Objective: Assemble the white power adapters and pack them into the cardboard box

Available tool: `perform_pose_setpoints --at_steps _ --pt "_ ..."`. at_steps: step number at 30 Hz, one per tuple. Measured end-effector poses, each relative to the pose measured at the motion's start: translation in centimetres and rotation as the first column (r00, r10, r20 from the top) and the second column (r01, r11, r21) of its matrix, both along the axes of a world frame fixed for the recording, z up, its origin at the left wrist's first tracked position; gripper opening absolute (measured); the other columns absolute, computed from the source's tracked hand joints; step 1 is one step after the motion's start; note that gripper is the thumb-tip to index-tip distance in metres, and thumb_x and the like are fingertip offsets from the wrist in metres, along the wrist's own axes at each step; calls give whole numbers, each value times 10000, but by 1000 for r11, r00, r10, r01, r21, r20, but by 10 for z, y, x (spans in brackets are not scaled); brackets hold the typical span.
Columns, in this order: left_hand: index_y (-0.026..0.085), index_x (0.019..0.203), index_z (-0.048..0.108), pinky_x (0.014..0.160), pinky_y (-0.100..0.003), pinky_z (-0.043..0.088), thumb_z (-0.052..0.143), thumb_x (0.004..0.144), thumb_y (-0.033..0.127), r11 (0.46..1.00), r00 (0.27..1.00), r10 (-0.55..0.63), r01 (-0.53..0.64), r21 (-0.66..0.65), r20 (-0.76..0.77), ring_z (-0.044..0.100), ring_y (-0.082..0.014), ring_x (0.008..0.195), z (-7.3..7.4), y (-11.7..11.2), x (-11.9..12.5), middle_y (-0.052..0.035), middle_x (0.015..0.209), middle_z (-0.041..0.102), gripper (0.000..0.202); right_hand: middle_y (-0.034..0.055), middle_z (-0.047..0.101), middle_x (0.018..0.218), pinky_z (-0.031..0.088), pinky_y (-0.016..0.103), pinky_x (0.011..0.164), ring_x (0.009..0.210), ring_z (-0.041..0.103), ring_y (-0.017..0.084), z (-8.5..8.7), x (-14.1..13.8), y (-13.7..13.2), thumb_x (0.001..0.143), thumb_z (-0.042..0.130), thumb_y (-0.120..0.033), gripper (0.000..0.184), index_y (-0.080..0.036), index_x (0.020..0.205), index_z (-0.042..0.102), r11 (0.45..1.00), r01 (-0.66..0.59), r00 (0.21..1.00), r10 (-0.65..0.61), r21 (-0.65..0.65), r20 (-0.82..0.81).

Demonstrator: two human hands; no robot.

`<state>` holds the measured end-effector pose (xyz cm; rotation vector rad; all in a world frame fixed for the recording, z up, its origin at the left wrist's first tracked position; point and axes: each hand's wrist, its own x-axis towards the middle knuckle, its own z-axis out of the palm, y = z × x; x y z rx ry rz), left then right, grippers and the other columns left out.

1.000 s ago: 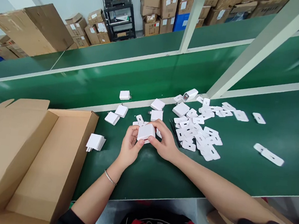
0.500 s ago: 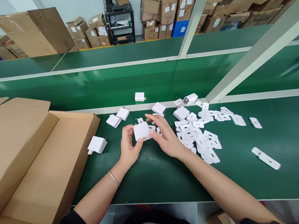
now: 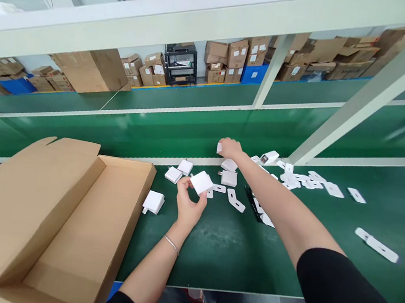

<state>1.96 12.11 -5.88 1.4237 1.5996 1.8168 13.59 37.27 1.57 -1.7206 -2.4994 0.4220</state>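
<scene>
My left hand (image 3: 190, 207) pinches a white plug-in charger (image 3: 202, 183) between thumb and fingers above the green table. Farther back, past the white strip, my right hand (image 3: 230, 148) is closed around another white charger (image 3: 219, 148), of which only a small side shows. Two chargers (image 3: 179, 171) lie to the left of my left hand, and a pair of stacked chargers (image 3: 153, 202) sits by the box. Below my right hand are a charger with prongs (image 3: 229, 178) and one more charger (image 3: 229, 164). Flat white slotted pieces (image 3: 235, 201) lie nearby.
An open cardboard box (image 3: 134, 212) stands on the left. More flat white pieces (image 3: 333, 189) are scattered right, partly hidden by my right arm. A dark slim object (image 3: 253, 205) lies beneath that arm. A slanted white post (image 3: 368, 87) rises at the back right.
My right hand has left the charger in my left hand, reached to the back and closed on the charger there. The left hand still holds its charger. The view has tilted up.
</scene>
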Motion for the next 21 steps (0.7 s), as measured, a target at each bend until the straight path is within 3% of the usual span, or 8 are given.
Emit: perform_pose_setpoints --at_steps 6,11,13,14,16,18,21 --pt "227 1203 443 859 -374 487 735 863 316 1000 997 -24 22 23 78 576 -211 921 3 2 4 -53 1011 584 457 196 682 1335 467 503 1029 1284 575 409 5 35 -33 912 667 -396 528 -163 1386 637 994 -21 998 15 107 55" --pt "235 1199 441 838 -353 484 753 883 394 998 987 -65 61 31 148 581 -192 896 6 4 6 -39 1003 596 472 200 669 1375 444 576 1105 1305 580 424 0 64 -73 901 675 -366 534 -147 1387 646 986 -96 994 89 138 55" --pt "238 1217 441 833 -346 486 739 907 453 993 980 -114 111 29 166 597 -190 902 6 4 5 -43 1025 615 481 186 599 1483 394 590 1183 1406 521 403 -2 72 -94 917 648 -336 583 -173 1472 579 962 -174 980 190 208 -58" --pt "239 1229 440 829 -342 486 726 922 481 989 974 -148 146 28 171 604 -189 906 6 4 5 -48 1041 626 484 173 561 1529 387 585 1204 1436 505 382 -4 75 -105 919 640 -320 614 -196 1511 539 939 -243 942 289 243 -172" --pt "239 1257 435 827 -338 486 689 954 522 972 955 -235 235 23 180 613 -189 918 4 4 4 -63 1087 652 486 137 498 1591 466 549 1168 1384 575 318 -8 80 -128 934 628 -315 654 -267 1565 465 878 -424 759 477 221 -442" --pt "235 1290 431 845 -345 488 664 977 535 945 930 -322 326 6 176 623 -195 948 3 3 4 -83 1142 671 492 125 512 1574 570 494 1060 1238 676 263 -14 83 -149 949 649 -353 661 -304 1573 435 837 -536 600 472 114 -646" --pt "226 1334 458 871 -360 496 670 980 526 915 912 -393 400 -49 116 637 -213 999 4 3 1 -107 1210 673 510 125 645 1404 597 486 1017 1175 701 263 -26 84 -169 930 717 -402 553 -263 1435 539 882 -464 524 351 85 -776"
